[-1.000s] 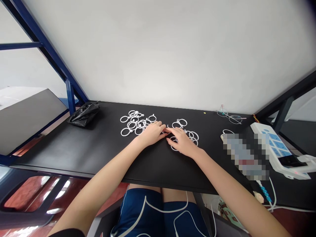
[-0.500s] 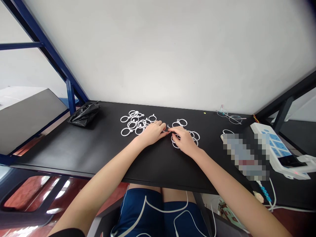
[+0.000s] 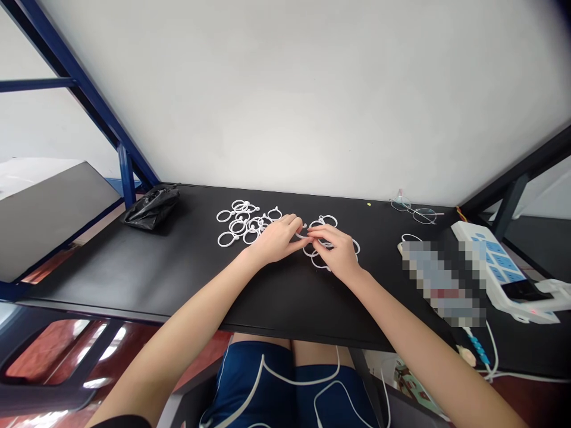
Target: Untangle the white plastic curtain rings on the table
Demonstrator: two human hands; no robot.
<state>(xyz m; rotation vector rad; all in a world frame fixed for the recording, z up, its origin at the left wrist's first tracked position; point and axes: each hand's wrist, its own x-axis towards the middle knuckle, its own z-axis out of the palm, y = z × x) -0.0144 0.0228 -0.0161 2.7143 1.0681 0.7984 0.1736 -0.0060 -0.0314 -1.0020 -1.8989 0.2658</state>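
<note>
My left hand [image 3: 280, 241] pinches a white curtain ring [image 3: 302, 236] between thumb and fingers, and much of that ring is hidden. My right hand [image 3: 338, 252] meets it fingertip to fingertip, its thumb and forefinger pinched at the same ring. Behind and left of my left hand lies a loose pile of white rings [image 3: 238, 226] with small eyelets. A second group of white rings [image 3: 330, 221] spreads behind and under my right hand, partly covered by it. Both groups rest on the black desk [image 3: 187, 267].
A crumpled black plastic bag [image 3: 152, 207] lies at the desk's left end. On the right are eyeglasses [image 3: 414, 209], a phone [image 3: 439, 282] with its screen blurred, and a white power strip [image 3: 499, 270] with cables. A white wall [image 3: 312, 101] stands behind the desk.
My right hand's fingertips have closed in against my left hand at the held ring. The rings under my right hand have shifted slightly, some toward the left.
</note>
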